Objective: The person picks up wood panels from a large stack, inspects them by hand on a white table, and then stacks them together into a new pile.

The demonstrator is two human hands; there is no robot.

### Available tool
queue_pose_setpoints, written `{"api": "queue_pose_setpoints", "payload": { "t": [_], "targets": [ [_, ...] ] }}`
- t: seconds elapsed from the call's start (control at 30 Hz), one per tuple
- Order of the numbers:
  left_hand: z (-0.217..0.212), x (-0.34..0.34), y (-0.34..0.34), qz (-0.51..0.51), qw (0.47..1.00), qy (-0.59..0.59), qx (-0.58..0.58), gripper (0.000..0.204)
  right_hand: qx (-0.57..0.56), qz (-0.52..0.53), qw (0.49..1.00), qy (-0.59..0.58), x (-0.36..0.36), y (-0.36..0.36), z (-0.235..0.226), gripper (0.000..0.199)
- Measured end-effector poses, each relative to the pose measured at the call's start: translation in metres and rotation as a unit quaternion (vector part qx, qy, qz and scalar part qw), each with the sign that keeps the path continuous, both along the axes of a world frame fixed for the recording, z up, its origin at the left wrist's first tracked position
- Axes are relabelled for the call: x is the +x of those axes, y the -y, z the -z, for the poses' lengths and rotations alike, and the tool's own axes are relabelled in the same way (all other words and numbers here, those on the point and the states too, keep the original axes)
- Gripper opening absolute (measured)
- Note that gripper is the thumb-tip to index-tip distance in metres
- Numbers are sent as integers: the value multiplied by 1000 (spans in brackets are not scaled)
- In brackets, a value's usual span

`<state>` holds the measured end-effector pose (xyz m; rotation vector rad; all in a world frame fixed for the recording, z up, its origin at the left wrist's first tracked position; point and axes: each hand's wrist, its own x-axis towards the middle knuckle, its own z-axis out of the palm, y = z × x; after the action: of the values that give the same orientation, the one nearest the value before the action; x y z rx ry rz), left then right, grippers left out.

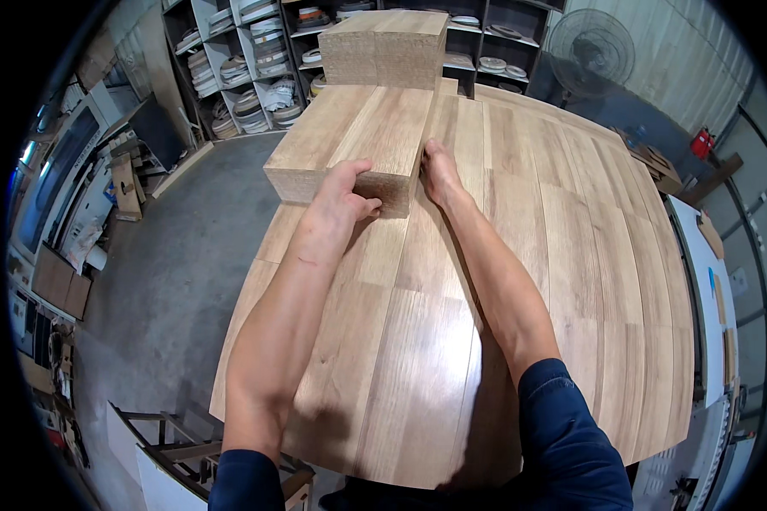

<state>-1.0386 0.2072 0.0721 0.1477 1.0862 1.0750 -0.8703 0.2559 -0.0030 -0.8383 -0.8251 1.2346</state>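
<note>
A stack of thin wood-grain boards (371,123) lies near the far left edge of a broad surface of the same wood-grain boards (503,238). My left hand (347,192) is closed at the stack's near end, one finger over the top and the others bent against the front face. At the stack's right side, my right hand (441,175) presses its curled fingers against the board edges; its fingertips are partly hidden. Behind, a second, taller stack of boards (383,55) stands at the far end.
Shelves (247,72) with rolls of edging strip line the back. A large fan (590,53) stands at the far right, near a red fire extinguisher (702,143). Grey floor (166,281) runs along the left, with a machine (77,179) beyond it. A wooden frame (175,443) is at lower left.
</note>
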Motion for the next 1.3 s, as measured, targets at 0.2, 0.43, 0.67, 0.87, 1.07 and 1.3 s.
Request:
{"api": "queue_pose_setpoints", "payload": {
  "t": [0.2, 0.43, 0.67, 0.87, 1.07, 1.3],
  "targets": [
    [6, -17, 9, -38, 999, 28, 27, 51, -19, -12, 999, -41, -12, -6, -3, 52],
    [21, -50, 46, 152, 970, -59, 182, 12, -7, -4, 998, -55, -11, -12, 5, 65],
    [49, -183, 12, 141, 860, -325, 366, 21, -29, 23, 999, 5, 1, 42, 16, 86],
    [68, -188, -45, 245, 822, -250, 449, 67, -26, 119, 991, 50, -26, 70, -4, 98],
    [78, -179, -58, 346, 805, -145, 459, 55, -45, 196, 978, 62, -38, 68, -7, 101],
    [74, -187, -67, 389, 774, -131, 482, 52, -41, 190, 980, 51, -59, 75, -25, 102]
  ]
}}
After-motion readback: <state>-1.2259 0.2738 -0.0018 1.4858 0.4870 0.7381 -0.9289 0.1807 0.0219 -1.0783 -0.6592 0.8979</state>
